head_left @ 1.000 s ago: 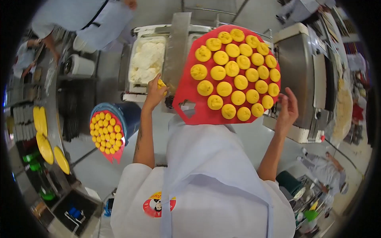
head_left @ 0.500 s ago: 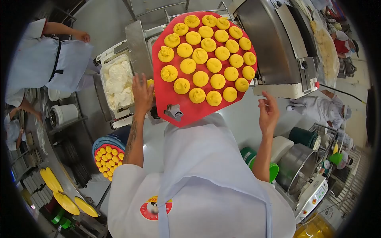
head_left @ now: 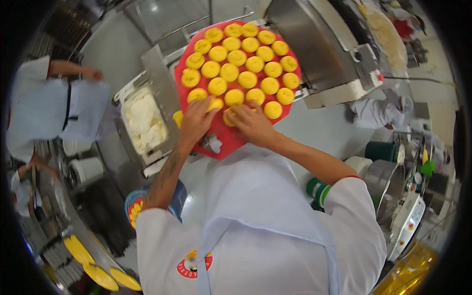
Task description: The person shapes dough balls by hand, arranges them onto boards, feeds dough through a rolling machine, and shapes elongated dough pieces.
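Observation:
A red plate [head_left: 290, 110] in front of me carries rows of round yellow dough balls [head_left: 229, 72], some smooth and some with ragged tops. At its near left part, my left hand [head_left: 195, 123] has its fingers and thumb around one dough ball [head_left: 215, 104]. My right hand [head_left: 254, 127] is curled down over dough at the near middle, its fingers hiding most of the piece beneath. Close to the plate's near edge is a metal-edged cutout [head_left: 212, 143]. A bit of yellow dough [head_left: 178, 118] lies just left of the plate.
A tub of white, creamy mass [head_left: 144, 120] stands on the left. Beyond the plate's right side is a steel machine [head_left: 314, 49]. A co-worker in an apron [head_left: 86, 105] stands at left, another person [head_left: 378, 109] at right. A mixing bowl [head_left: 381, 187] is at lower right.
Both hands have come in from the plate's sides onto the dough balls at its near part. My view has shifted, so the plate appears further left.

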The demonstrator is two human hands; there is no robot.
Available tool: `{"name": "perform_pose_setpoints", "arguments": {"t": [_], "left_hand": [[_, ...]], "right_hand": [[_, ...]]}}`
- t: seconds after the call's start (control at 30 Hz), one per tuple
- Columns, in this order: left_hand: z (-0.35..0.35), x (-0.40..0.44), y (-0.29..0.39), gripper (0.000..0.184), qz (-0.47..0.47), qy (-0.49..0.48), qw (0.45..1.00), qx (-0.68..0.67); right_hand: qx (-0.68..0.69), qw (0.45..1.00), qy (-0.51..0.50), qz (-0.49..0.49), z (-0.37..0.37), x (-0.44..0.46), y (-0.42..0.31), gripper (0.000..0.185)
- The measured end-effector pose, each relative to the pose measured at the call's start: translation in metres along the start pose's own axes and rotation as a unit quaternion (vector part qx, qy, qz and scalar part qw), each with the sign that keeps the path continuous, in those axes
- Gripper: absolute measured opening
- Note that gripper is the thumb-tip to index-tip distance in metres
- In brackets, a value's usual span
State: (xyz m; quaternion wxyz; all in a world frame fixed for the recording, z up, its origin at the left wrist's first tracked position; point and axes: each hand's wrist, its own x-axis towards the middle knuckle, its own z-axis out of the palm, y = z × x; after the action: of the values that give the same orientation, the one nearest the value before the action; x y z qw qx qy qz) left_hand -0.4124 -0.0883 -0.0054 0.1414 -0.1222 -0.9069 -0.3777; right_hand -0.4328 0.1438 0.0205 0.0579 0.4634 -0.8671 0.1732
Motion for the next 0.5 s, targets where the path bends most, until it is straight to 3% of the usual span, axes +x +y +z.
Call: {"name": "perform_pose_setpoints", "arguments": {"t": [0.03, 0.07, 0.1, 0.13, 0.17, 0.2, 0.23, 0.27, 0.3, 0.33, 0.4, 0.43, 0.5], "left_hand": [[0.003, -0.009, -0.004, 0.03, -0.121, 0.068, 0.982, -0.128], [0.01, -0.028, -0.021, 0.026, -0.238, 0.121, 0.929, -0.255], [0.022, -0.055, -0.065, 0.035, -0.266, 0.218, 0.869, -0.355], [-0.005, -0.046, -0.026, 0.039, -0.275, 0.234, 0.803, -0.475], [-0.021, -0.042, 0.002, 0.048, -0.339, 0.33, 0.681, -0.559], [-0.037, -0.04, 0.028, 0.047, -0.32, 0.321, 0.646, -0.614], [-0.047, -0.043, 0.045, 0.047, -0.303, 0.316, 0.608, -0.662], [-0.045, -0.056, 0.04, 0.045, -0.327, 0.355, 0.615, -0.624], [-0.04, -0.064, 0.034, 0.044, -0.35, 0.395, 0.619, -0.582], [-0.035, -0.06, 0.042, 0.043, -0.359, 0.395, 0.646, -0.545], [-0.031, -0.056, 0.067, 0.042, -0.382, 0.389, 0.701, -0.46], [-0.03, -0.055, 0.076, 0.042, -0.383, 0.35, 0.728, -0.448], [-0.018, -0.044, 0.093, 0.043, -0.382, 0.277, 0.776, -0.419]], "right_hand": [[0.007, 1.0, -0.028, -0.009, 0.018, 0.002, 0.01, 0.058], [0.012, 0.998, -0.054, -0.011, 0.029, 0.006, 0.02, 0.057], [0.057, 0.997, -0.053, -0.003, 0.027, 0.013, 0.021, 0.054], [0.102, 0.994, -0.048, 0.001, 0.022, 0.015, 0.025, 0.051], [0.237, 0.964, -0.031, 0.114, 0.002, 0.013, 0.024, 0.046], [0.371, 0.904, -0.01, 0.213, -0.023, 0.015, 0.018, 0.041], [0.512, 0.781, 0.022, 0.356, -0.046, 0.013, 0.016, 0.035], [0.566, 0.732, 0.168, 0.341, -0.036, 0.001, 0.031, 0.037], [0.803, 0.412, 0.278, 0.328, -0.065, 0.004, 0.04, 0.043], [0.795, 0.407, 0.317, 0.319, -0.099, -0.003, 0.062, 0.045], [0.748, 0.483, 0.387, 0.24, -0.173, -0.015, 0.116, 0.05], [0.635, 0.618, 0.424, 0.189, -0.205, -0.019, 0.152, 0.047], [0.373, 0.715, 0.553, 0.208, -0.277, -0.013, 0.21, 0.038]]}}
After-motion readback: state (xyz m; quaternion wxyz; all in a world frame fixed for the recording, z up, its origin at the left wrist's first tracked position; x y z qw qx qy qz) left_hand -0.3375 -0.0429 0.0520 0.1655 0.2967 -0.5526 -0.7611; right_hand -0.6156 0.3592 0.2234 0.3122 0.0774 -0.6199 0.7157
